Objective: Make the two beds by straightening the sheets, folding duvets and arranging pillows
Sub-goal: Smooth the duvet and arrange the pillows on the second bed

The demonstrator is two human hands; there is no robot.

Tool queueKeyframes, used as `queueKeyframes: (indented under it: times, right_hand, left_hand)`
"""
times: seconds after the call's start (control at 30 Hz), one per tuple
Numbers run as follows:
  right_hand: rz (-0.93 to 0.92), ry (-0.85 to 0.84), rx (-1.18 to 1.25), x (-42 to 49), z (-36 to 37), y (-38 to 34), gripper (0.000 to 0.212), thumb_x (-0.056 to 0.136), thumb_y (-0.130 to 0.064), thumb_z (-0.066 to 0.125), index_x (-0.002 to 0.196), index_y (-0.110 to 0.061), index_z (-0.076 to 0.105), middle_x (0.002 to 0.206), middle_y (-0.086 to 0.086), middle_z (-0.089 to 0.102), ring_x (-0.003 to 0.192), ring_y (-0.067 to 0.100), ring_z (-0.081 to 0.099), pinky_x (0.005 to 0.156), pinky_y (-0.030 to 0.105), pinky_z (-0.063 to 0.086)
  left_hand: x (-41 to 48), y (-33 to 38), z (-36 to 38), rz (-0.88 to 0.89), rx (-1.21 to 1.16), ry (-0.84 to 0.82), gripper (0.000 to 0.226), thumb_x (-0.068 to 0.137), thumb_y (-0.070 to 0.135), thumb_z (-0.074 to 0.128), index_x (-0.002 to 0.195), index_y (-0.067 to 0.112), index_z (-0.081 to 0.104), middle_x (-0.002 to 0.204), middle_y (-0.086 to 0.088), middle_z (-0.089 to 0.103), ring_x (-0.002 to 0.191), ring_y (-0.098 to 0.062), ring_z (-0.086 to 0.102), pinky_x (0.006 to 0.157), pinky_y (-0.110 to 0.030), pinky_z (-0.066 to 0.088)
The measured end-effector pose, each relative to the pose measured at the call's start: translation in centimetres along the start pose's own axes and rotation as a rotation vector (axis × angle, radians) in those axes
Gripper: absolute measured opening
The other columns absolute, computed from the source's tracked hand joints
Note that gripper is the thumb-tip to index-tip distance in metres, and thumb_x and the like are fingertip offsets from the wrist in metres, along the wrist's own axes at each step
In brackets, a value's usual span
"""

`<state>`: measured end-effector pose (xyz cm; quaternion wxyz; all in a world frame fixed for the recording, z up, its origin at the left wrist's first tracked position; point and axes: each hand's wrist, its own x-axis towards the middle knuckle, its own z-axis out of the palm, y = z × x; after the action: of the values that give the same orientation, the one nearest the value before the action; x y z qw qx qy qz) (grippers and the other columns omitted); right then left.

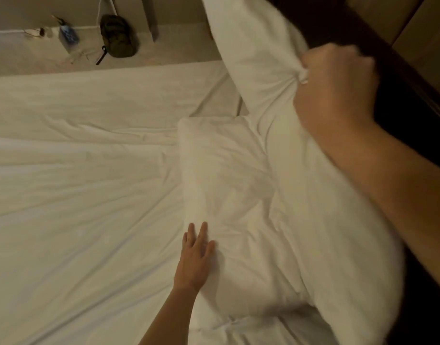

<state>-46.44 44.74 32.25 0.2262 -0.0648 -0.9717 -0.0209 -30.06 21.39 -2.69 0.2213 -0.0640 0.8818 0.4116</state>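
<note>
White raised pillow (258, 58) is hanging over the bed's (77, 170) head edge, its corner pinched in the right grip (335, 85), while the left grip (196, 260) (fingers spread) is pressing the lying pillow (226, 183); pillow-arranging step, lowering alongside likely next.

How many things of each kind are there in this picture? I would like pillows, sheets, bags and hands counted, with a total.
White pillows: 2, the flat pillow and the lifted pillow
White bed sheet: 1
Dark green bag: 1, on the floor
Hands: 2, left hand resting on the flat pillow, right hand gripping the lifted pillow
Total: 6
</note>
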Motion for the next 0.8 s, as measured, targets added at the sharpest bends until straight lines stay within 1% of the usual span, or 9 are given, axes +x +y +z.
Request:
queueKeyframes:
  times: [0.17,0.3,0.37,0.4,0.43,0.5,0.6,0.67,0.8]
  right_hand:
    - [-0.085,-0.299,0.038,-6.0,9.3,-7.2,0.025,0.1,-0.01,0.048,0.111,-0.023,0.067,0.101,0.008,0.069,0.09,0.033,0.068,0.061,0.034,0.04]
    - [-0.217,-0.626,0.153,-11.6,14.3,-10.9,0.052,0.092,-0.058,0.056,0.139,-0.037,0.046,0.128,-0.006,0.061,0.112,0.025,0.063,0.079,0.037,0.051]
    - [-0.25,-0.734,0.212,-13.2,15.3,-12.0,0.066,0.09,-0.068,0.046,0.147,-0.036,0.037,0.149,-0.008,0.045,0.137,0.023,0.041,0.103,0.042,0.043]
    - [-0.271,-0.77,0.222,-13.7,15.8,-12.0,0.068,0.092,-0.069,0.04,0.152,-0.038,0.03,0.158,-0.01,0.032,0.148,0.024,0.024,0.115,0.044,0.031]
    - [-0.293,-0.785,0.228,-14.1,16.4,-11.5,0.067,0.094,-0.068,0.034,0.154,-0.042,0.023,0.164,-0.013,0.021,0.152,0.023,0.009,0.121,0.045,0.018]
    - [-0.313,-0.742,0.225,-14.3,17.2,-9.7,0.061,0.097,-0.065,0.026,0.154,-0.048,0.015,0.166,-0.016,0.01,0.154,0.019,0.0,0.123,0.047,0.007]
    - [-0.185,-0.639,0.217,-13.8,18.4,-5.8,0.064,0.096,-0.067,0.029,0.154,-0.049,0.011,0.167,-0.01,0.009,0.154,0.02,0.004,0.123,0.047,0.008]
    - [-0.023,-0.677,0.239,-12.9,19.4,-2.6,0.072,0.094,-0.073,0.027,0.156,-0.045,0.006,0.168,-0.006,0.005,0.154,0.021,0.004,0.123,0.047,0.01]
    - [0.291,-0.792,0.286,-12.2,21.8,3.7,0.098,0.078,-0.091,0.024,0.158,-0.038,0.004,0.167,-0.004,0.009,0.152,0.028,0.014,0.121,0.052,0.019]
  left_hand:
    - [0.1,-0.6,-1.7,-0.031,-0.161,-0.03,0.048,0.107,0.042,0.047,0.153,0.05,0.038,0.171,0.014,0.013,0.153,-0.009,0.029,0.12,-0.026,0.027]
    - [0.6,-0.6,-2.4,-0.132,-0.309,-0.067,0.044,0.107,0.042,0.045,0.15,0.043,0.049,0.161,0.021,0.034,0.148,-0.005,0.036,0.114,-0.018,0.024]
    - [1.2,-0.8,-2.5,-0.218,-0.378,-0.068,0.047,0.1,0.051,0.049,0.145,0.04,0.057,0.153,0.017,0.049,0.141,-0.009,0.048,0.119,-0.03,0.034]
    - [1.4,-0.9,-2.7,-0.26,-0.406,-0.068,0.048,0.095,0.054,0.051,0.139,0.038,0.063,0.147,0.013,0.058,0.134,-0.012,0.056,0.116,-0.037,0.042]
    - [1.6,-0.8,-2.8,-0.278,-0.441,-0.065,0.043,0.092,0.052,0.053,0.129,0.036,0.07,0.135,0.01,0.068,0.125,-0.014,0.062,0.11,-0.04,0.049]
    - [1.5,0.0,-3.3,-0.266,-0.502,-0.042,0.033,0.094,0.048,0.05,0.107,0.035,0.077,0.112,0.008,0.077,0.109,-0.016,0.07,0.099,-0.042,0.055]
    - [1.4,1.5,-4.1,-0.312,-0.687,0.036,0.051,0.105,0.059,0.035,0.102,0.029,0.076,0.106,0.009,0.077,0.104,-0.013,0.069,0.095,-0.036,0.054]
    - [1.8,2.5,-4.6,-0.348,-0.893,0.083,0.061,0.102,0.069,0.03,0.1,0.027,0.074,0.105,0.009,0.077,0.111,-0.018,0.07,0.104,-0.037,0.05]
    - [3.2,5.0,-5.8,-0.191,-1.182,0.044,0.077,0.094,0.081,0.032,0.141,0.028,0.061,0.135,0.004,0.069,0.129,-0.016,0.062,0.115,-0.042,0.042]
